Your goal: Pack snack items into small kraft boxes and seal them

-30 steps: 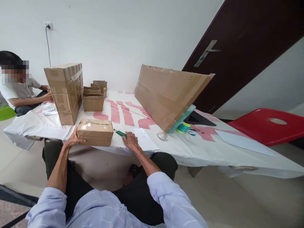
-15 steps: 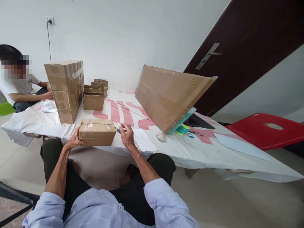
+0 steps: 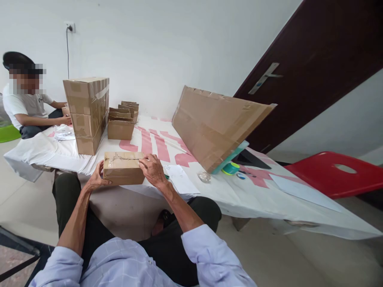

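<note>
A small taped cardboard box (image 3: 123,175) rests at the table's near edge, with clear tape and a dark ragged seam across its top. My left hand (image 3: 98,176) is closed around its left end, thumb low on the front. My right hand (image 3: 152,169) has its fingers bent and pressed together at the box's top right corner, touching the seam's end. Whether a bit of tape is between those fingertips cannot be made out. Beside my right wrist a small green object (image 3: 166,176) shows, mostly hidden, next to a white paper sheet (image 3: 182,180).
Stacked cardboard boxes (image 3: 86,115) stand at the left, with open boxes (image 3: 121,129) behind. A large cardboard sheet (image 3: 215,123) leans on the right, near a green tape roll (image 3: 230,168) and a clear tape roll (image 3: 204,177). Another person (image 3: 28,103) sits far left; a red chair (image 3: 326,175) is at right.
My right hand has moved left from beside the box onto its top right corner, and its fingers have closed in. My left hand keeps its hold. The view has shifted slightly.
</note>
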`<move>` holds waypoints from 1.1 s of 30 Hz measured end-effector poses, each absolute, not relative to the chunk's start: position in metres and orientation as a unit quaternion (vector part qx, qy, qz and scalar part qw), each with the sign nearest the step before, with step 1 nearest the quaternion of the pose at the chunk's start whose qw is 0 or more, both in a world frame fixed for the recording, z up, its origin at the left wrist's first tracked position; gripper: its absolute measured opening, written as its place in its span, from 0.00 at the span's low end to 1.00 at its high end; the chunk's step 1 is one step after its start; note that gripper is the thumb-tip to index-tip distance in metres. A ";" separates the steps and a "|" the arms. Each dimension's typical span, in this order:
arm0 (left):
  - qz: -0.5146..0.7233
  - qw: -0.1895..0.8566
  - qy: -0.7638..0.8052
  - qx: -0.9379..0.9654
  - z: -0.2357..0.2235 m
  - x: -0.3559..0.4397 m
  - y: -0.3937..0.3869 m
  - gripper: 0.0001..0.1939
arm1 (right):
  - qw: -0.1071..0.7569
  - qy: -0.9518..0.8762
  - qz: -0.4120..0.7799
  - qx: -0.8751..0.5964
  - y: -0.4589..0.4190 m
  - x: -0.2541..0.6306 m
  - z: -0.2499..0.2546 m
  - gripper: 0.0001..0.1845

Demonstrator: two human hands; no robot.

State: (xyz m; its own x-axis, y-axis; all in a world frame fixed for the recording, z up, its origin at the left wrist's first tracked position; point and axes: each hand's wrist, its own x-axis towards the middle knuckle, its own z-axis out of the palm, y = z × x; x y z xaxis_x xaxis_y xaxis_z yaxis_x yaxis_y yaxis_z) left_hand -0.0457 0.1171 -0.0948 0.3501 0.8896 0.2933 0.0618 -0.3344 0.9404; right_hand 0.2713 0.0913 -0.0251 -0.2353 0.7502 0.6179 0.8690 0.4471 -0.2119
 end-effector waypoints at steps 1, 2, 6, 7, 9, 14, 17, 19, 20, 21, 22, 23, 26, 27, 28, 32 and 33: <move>0.451 0.457 0.349 0.682 -0.095 -0.046 0.117 0.64 | 0.334 -0.782 -0.087 -0.519 0.090 0.271 -0.024 0.12; 0.452 0.456 0.348 0.683 -0.095 -0.046 0.116 0.64 | 0.333 -0.783 -0.084 -0.518 0.090 0.270 -0.024 0.12; 0.456 0.454 0.351 0.681 -0.096 -0.046 0.116 0.65 | 0.353 -0.790 -0.061 -0.498 0.089 0.269 -0.024 0.13; 0.457 0.452 0.353 0.680 -0.097 -0.045 0.117 0.65 | 0.363 -0.790 -0.053 -0.491 0.089 0.270 -0.025 0.13; 0.456 0.448 0.356 0.682 -0.099 -0.045 0.118 0.65 | 0.387 -0.787 -0.035 -0.479 0.090 0.271 -0.027 0.14; 0.458 0.438 0.359 0.685 -0.105 -0.043 0.121 0.64 | 0.426 -0.773 0.012 -0.470 0.091 0.277 -0.031 0.11; 0.463 0.440 0.358 0.681 -0.106 -0.042 0.121 0.66 | 0.437 -0.767 0.029 -0.468 0.089 0.280 -0.030 0.09; 0.467 0.440 0.357 0.679 -0.104 -0.040 0.119 0.66 | 0.439 -0.767 0.042 -0.466 0.088 0.283 -0.029 0.08; 0.469 0.439 0.356 0.679 -0.102 -0.039 0.118 0.65 | 0.439 -0.767 0.049 -0.464 0.088 0.284 -0.029 0.08; 0.470 0.438 0.354 0.680 -0.101 -0.039 0.116 0.65 | 0.441 -0.767 0.055 -0.463 0.088 0.285 -0.028 0.08; 0.472 0.436 0.352 0.681 -0.099 -0.038 0.115 0.64 | 0.442 -0.767 0.062 -0.461 0.088 0.286 -0.028 0.07; 0.473 0.435 0.349 0.682 -0.098 -0.037 0.114 0.64 | 0.445 -0.766 0.069 -0.459 0.088 0.287 -0.028 0.07; 0.475 0.432 0.342 0.686 -0.095 -0.036 0.110 0.63 | 0.454 -0.757 0.092 -0.460 0.089 0.288 -0.028 0.06; 0.477 0.431 0.342 0.686 -0.094 -0.035 0.109 0.63 | 0.454 -0.755 0.100 -0.462 0.089 0.289 -0.029 0.06; 0.478 0.431 0.342 0.685 -0.094 -0.035 0.108 0.63 | 0.453 -0.754 0.107 -0.464 0.089 0.289 -0.029 0.06; 0.480 0.431 0.349 0.680 -0.094 -0.035 0.106 0.63 | 0.450 -0.749 0.116 -0.472 0.090 0.288 -0.030 0.05; 0.480 0.429 0.349 0.681 -0.094 -0.035 0.106 0.63 | 0.449 -0.747 0.113 -0.477 0.090 0.288 -0.030 0.05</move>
State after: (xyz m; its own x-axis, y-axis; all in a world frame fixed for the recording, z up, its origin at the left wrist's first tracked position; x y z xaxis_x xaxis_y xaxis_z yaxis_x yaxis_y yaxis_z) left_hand -0.0350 0.1063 -0.0940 0.2962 0.8872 0.3537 0.0631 -0.3877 0.9196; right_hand 0.2882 0.0903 -0.0295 -0.1415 0.8140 0.5634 0.6101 0.5199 -0.5979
